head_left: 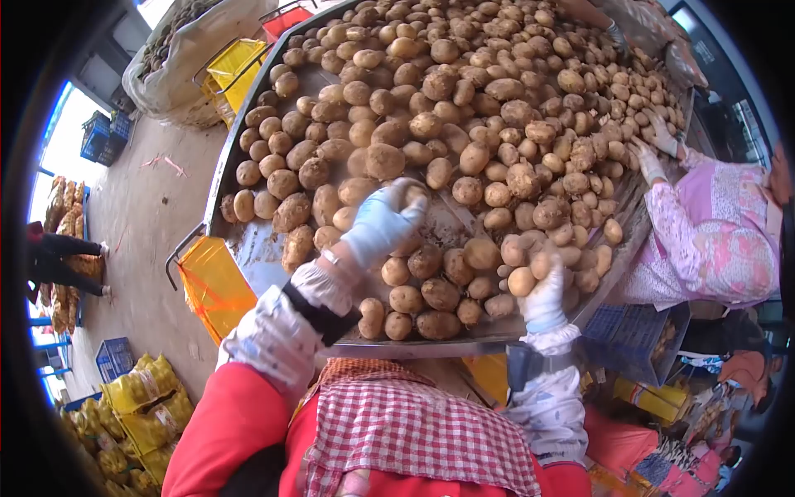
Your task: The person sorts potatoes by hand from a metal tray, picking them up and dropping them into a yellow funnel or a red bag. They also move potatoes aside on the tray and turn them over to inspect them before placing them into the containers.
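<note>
Many loose potatoes (424, 261) cover a metal sorting table (257, 248) in front of me. My left hand (383, 222), in a light blue glove, is over the middle of the near part. Its fingers are curled round a potato (414, 195), partly hidden by them. Near the front right edge, my right hand (546, 300) wears a pale glove. Its fingers are bent round a potato (522, 282), and other potatoes touch the fingertips.
A co-worker in a pink floral top (712, 224) reaches over the right side. Another person's arm (586, 12) shows at the far end. Yellow crates (214, 282) hang at the left edge; a blue crate (633, 344) stands lower right. Filled yellow sacks (145, 385) lie lower left.
</note>
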Motion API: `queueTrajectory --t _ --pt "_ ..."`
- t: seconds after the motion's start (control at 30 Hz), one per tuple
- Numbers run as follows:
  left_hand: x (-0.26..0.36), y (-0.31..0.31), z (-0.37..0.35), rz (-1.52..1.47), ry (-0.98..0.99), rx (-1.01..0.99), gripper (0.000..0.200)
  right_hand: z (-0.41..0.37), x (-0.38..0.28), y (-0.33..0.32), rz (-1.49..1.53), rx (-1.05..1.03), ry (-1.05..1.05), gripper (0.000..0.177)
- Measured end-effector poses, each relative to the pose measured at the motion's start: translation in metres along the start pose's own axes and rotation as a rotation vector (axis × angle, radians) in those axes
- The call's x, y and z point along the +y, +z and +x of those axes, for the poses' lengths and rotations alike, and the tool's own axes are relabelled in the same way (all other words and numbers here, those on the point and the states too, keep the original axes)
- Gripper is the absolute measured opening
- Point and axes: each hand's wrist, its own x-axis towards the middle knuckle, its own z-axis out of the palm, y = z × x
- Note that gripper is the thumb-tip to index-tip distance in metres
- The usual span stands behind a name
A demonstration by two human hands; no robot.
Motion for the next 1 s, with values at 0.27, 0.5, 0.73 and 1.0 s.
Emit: queueTrajectory --t 0.27,0.5,0.73,1.0 --pt "0.078 0.036 -0.033 -0.411 0.376 -0.141 0.053 -0.042 0.011 0.050 0.453 -0.140 0.244 0.057" --pt "0.050 -0.005 -0.038 0.020 0.192 0.051 0.057 -0.052 0.019 0.031 0.568 -0.326 0.194 0.057" --pt "-0.024 0.005 -0.057 0.549 0.200 -0.038 0.076 -0.089 0.010 -0.005 0.745 -0.237 0.090 0.058" --pt "-0.057 0.022 -0.042 0.646 0.308 0.104 0.064 -0.196 0.005 -0.087 0.740 0.176 -0.149 0.045"
